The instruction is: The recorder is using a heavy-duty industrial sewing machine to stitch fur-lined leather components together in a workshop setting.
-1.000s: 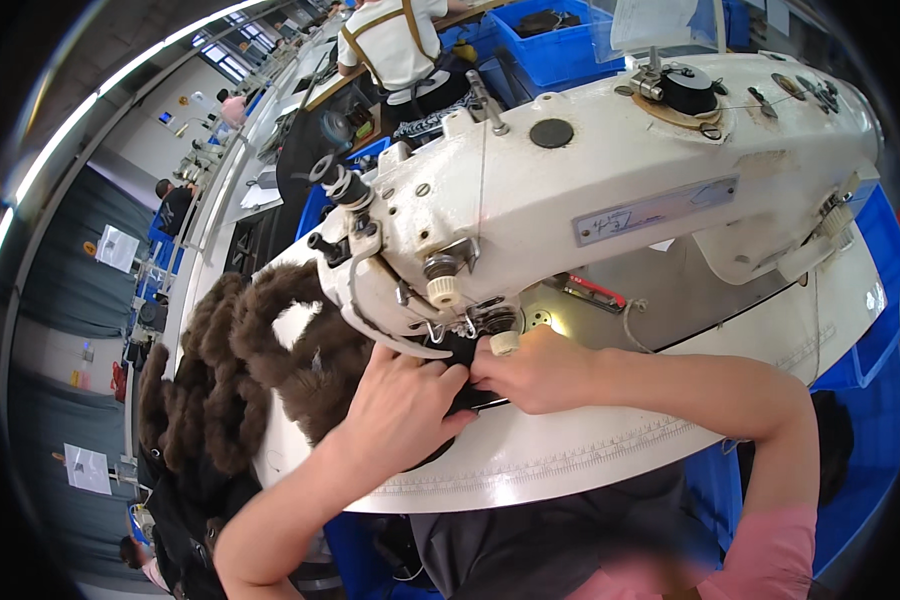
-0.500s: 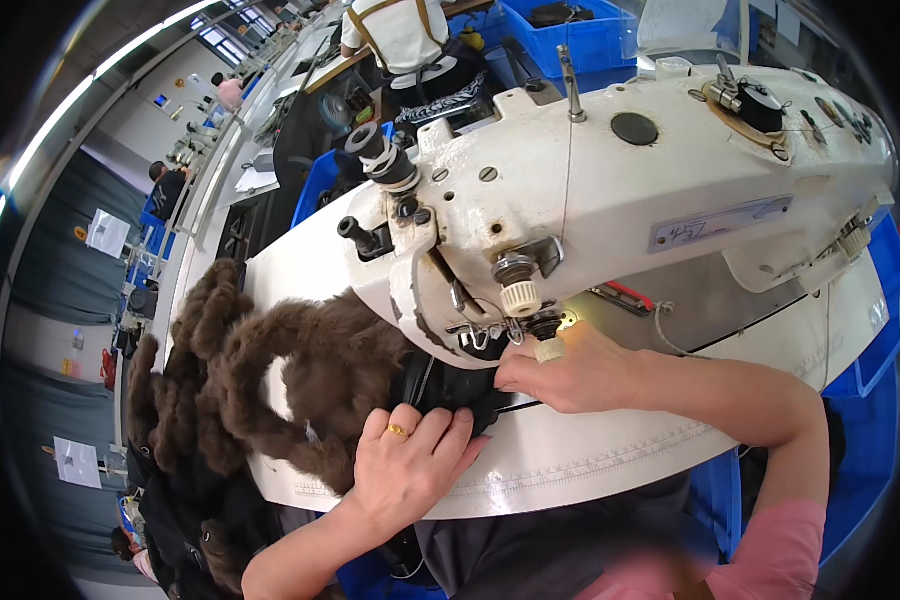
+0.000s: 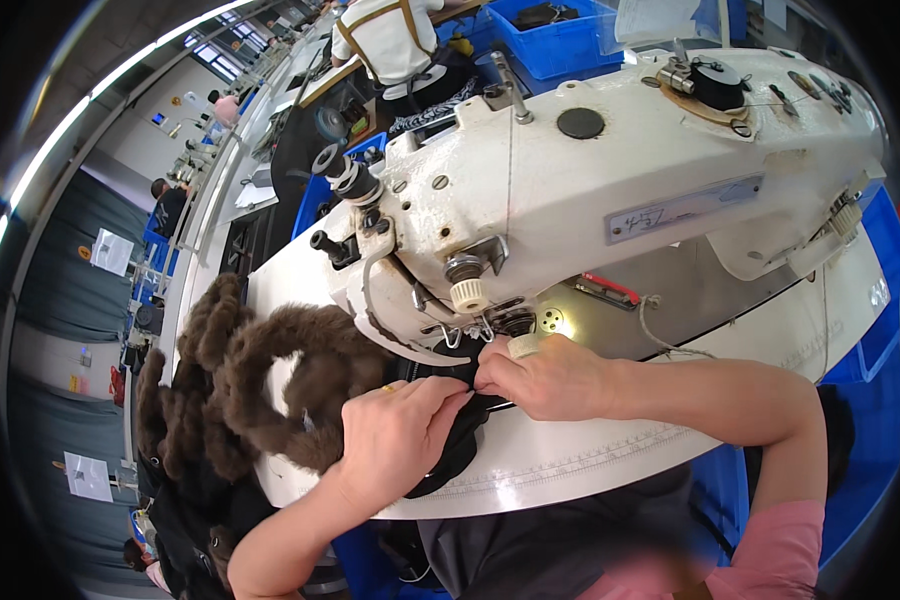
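A white sewing machine (image 3: 610, 150) spans the upper view, with its needle area and a small light above my fingers. My left hand (image 3: 400, 430), a gold ring on one finger, pinches black fabric (image 3: 450, 455) at the bed's left. Beside it, my right hand (image 3: 545, 375) grips the same fabric just below the presser area, fingertips nearly meeting the left's. The fabric under my fingers is partly hidden. Brown furry pieces (image 3: 290, 400) lie left of my left hand on the white tabletop (image 3: 580, 450).
Red-handled cutter (image 3: 605, 287) and loose cord (image 3: 650, 330) lie on the metal plate. Blue bins (image 3: 540, 50) stand behind and at right (image 3: 860, 470). Black garments (image 3: 200, 520) hang at lower left. A co-worker (image 3: 390, 40) sits ahead; others work along the row at far left.
Half a second ago my left hand lay lower, spread over the fabric; it has moved up and right to pinch beside my right hand. The camera view has shifted slightly.
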`<state>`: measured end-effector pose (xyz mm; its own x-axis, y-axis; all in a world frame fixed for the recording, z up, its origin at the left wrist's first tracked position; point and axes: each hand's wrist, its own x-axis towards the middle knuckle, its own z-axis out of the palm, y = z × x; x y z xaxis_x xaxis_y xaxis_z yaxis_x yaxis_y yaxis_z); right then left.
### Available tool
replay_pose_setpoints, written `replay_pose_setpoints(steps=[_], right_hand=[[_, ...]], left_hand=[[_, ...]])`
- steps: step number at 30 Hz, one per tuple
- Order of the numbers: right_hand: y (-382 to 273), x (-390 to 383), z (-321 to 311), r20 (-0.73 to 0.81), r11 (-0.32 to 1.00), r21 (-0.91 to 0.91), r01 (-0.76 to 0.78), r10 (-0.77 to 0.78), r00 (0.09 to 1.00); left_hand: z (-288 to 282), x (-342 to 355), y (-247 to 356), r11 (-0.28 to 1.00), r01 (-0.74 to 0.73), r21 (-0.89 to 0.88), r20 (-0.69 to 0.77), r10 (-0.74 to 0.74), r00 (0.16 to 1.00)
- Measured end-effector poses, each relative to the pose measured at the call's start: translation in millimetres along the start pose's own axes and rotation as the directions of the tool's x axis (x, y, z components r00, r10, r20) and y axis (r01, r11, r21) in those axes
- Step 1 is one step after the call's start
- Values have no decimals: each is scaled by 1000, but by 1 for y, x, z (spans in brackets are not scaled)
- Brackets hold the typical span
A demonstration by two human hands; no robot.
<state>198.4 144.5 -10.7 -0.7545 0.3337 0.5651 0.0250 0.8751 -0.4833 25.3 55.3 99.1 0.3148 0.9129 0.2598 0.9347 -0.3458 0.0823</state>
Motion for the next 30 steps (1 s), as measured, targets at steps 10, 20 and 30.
replay_pose_setpoints(steps=[10,20,30], right_hand=[[2,-2,9,-138,975,-197,102,-131,982],[-8,-13,2,-96,969,-240,60,-85,992],[-25,-17,4,-69,983,-184,-17,5,998]], left_hand=[[-1,32,-13,923,318,-216,591,-135,795],[-2,15,-10,895,388,-222,465,-252,849],[-2,12,-8,898,368,-240,384,-260,886]])
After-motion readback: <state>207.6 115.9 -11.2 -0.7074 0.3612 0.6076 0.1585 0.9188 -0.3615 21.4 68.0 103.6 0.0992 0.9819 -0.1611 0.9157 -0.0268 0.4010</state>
